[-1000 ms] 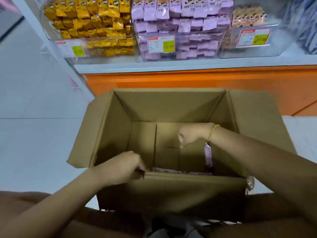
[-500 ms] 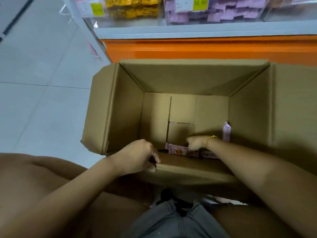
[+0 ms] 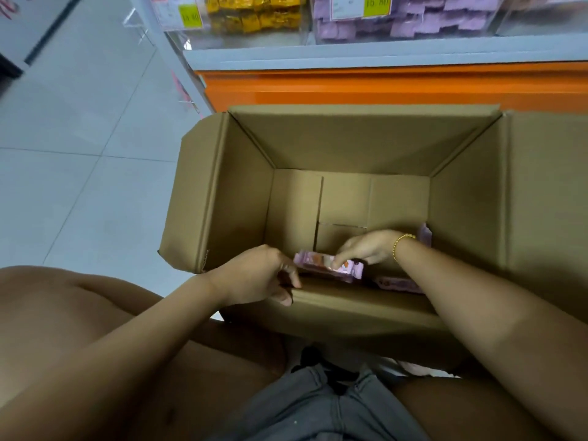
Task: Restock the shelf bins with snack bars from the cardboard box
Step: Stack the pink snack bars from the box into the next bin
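Note:
An open cardboard box (image 3: 222, 198) stands on the floor in front of me, its bottom mostly bare. My right hand (image 3: 366, 248), with a gold bracelet at the wrist, is down inside near the front wall and pinches a purple snack bar (image 3: 321, 264). Another purple bar (image 3: 397, 284) lies flat beside it, and a third (image 3: 425, 232) stands against the right wall. My left hand (image 3: 257, 275) grips the box's near rim, fingers curled over the edge. Above, a clear bin of purple bars (image 3: 423, 20) sits on the shelf.
A clear bin of yellow snack packs (image 3: 254, 14) stands left of the purple one on the grey shelf ledge (image 3: 350, 55), above an orange base panel (image 3: 381, 87). Light floor tiles (image 3: 79, 154) spread to the left. My knees flank the box.
My view tipped down and closer to the box. My right hand dropped from mid-box to the bottom front and took hold of a purple bar. The left hand stayed on the rim.

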Available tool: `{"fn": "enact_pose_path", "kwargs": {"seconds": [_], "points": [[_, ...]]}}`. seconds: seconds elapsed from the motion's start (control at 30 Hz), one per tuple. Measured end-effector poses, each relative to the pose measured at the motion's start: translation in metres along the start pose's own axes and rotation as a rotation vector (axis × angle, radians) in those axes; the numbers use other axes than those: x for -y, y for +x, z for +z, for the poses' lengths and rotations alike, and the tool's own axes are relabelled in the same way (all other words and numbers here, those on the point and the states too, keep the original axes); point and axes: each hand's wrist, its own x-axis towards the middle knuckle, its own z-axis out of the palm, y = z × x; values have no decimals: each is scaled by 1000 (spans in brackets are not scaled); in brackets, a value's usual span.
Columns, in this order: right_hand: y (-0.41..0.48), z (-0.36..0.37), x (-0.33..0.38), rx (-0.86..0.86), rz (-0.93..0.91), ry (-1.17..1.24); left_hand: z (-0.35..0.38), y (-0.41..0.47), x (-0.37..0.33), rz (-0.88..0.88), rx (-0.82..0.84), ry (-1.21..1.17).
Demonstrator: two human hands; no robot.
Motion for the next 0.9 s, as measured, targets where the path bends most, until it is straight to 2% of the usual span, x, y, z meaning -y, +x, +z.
{"fn": "enact_pose_path", "kwargs": {"seconds": [0.07,0.13,0.23,0.33,0.4,0.47,0.53,0.6,0.73,0.9], "points": [[-16,-11,15,72,-93,289,-6,3,1,-15,-46,-21],[-30,-22,30,55,-201,475,-13,8,2,-25,-77,-65],[-53,-35,53,18,-358,593,-23,16,4,-42,-72,-175],[-80,-40,77,10,-486,559,-30,21,6,-89,-90,-297],[-97,-39,92,17,-545,499,-36,24,1,-91,-297,-456],[-108,-36,102,44,-614,448,-47,26,-9,-33,-534,-791],[-112,-36,107,37,-670,468,-59,26,-18,56,-637,-1074],[-115,-37,112,-56,-711,509,-70,26,-23,111,-666,-1251],[-125,-46,117,-361,-772,578,-84,28,-24,75,-686,-1525],[-144,-53,114,-473,-830,589,-94,28,-33,5,-635,-1446]]}}
